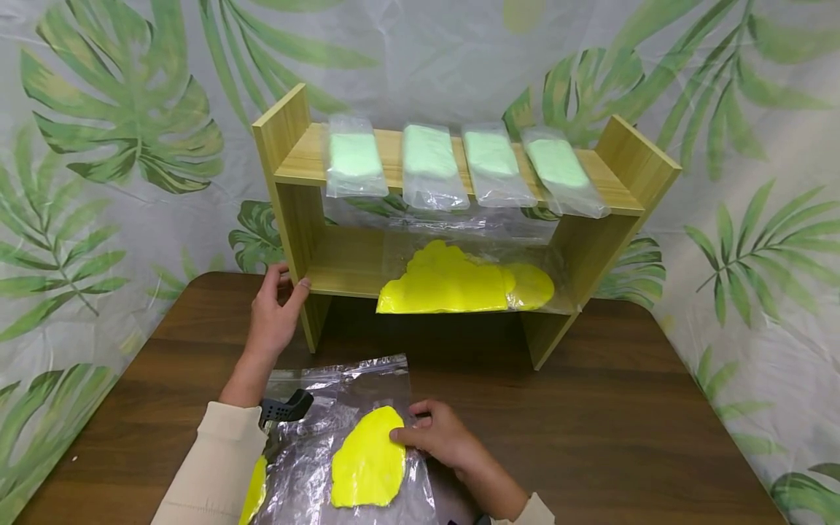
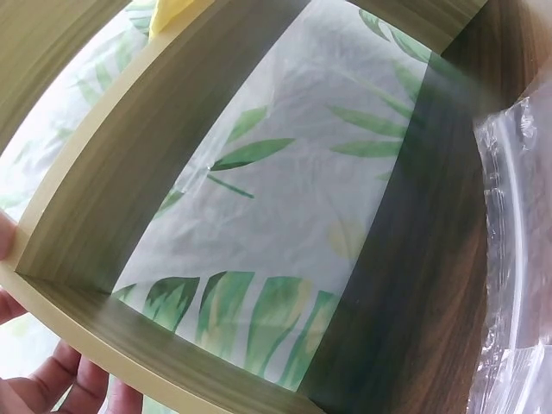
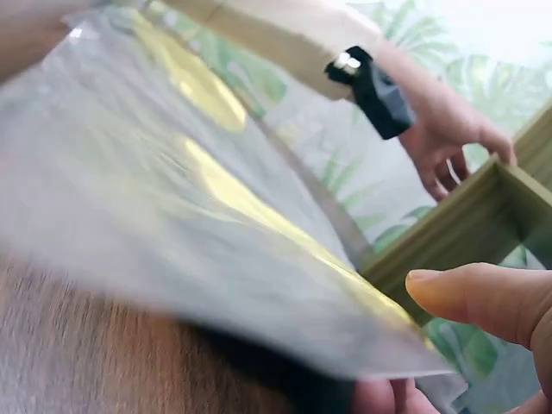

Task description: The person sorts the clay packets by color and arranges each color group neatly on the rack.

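My left hand [image 1: 273, 321] holds the left side panel of a small wooden shelf [image 1: 298, 240], thumb at its front edge by the middle board and fingers round the outer side. My right hand [image 1: 441, 437] holds the right edge of a clear zip bag [image 1: 308, 415], thumb over the top and fingers beneath. Flat bright yellow pieces [image 1: 369, 467] lie inside this bag, which is lifted at a slant over the table in the right wrist view. Part of it is hidden behind my left forearm.
On the shelf's middle board lies another clear bag with a yellow mass [image 1: 453, 281], overhanging the front. Several bags of pale green stuff, one a pale green pack [image 1: 354, 154], line the top board. A leaf-patterned cloth [image 1: 420, 44] hangs behind the dark wooden table [image 1: 623, 408].
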`<state>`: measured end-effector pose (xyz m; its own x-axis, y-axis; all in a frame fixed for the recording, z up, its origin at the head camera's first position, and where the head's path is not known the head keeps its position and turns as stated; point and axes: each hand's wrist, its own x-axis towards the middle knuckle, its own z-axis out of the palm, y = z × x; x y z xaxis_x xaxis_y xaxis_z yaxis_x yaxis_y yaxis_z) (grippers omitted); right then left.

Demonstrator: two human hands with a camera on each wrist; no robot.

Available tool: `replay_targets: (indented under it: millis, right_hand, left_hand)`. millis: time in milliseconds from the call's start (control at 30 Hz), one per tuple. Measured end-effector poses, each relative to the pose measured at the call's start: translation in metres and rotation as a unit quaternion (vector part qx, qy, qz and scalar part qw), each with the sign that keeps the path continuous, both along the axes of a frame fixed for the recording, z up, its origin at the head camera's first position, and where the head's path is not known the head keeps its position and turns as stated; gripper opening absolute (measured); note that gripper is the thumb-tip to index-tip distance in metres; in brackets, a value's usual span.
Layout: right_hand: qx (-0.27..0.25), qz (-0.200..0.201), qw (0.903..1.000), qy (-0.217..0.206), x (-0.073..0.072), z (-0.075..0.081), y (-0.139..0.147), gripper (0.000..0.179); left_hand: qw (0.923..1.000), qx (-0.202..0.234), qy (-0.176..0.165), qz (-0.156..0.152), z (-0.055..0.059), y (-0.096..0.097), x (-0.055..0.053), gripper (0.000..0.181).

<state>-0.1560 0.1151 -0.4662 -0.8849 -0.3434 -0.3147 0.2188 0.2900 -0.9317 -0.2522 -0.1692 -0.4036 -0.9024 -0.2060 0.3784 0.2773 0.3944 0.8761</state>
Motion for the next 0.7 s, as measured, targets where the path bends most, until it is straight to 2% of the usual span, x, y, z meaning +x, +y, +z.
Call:
replay_targets:
  millis: [200,300,700]
  right_hand:
    - [-0.023,0.013,0.9996,0.006,-0.0004,0.0037,0.0013,0.025]
    - [-0.027,0.018,0.9994,0.009,0.0000,0.0042,0.0016,0.019]
    - [-0.047,0.067,0.9967,0.004,0.0027,0.0064,0.0052,0.039]
  left_hand:
    - [1.0000,-0.001,-0.001,-0.001,0.0009,0.0000,0.0009,0.037]
    - [1.0000,-0.004,-0.002,0.000,0.0000,-0.0003,-0.0005,0.037]
    - [0.9999,0.001,-0.009,-0.007,0.0022,0.0002,0.0024,0.038]
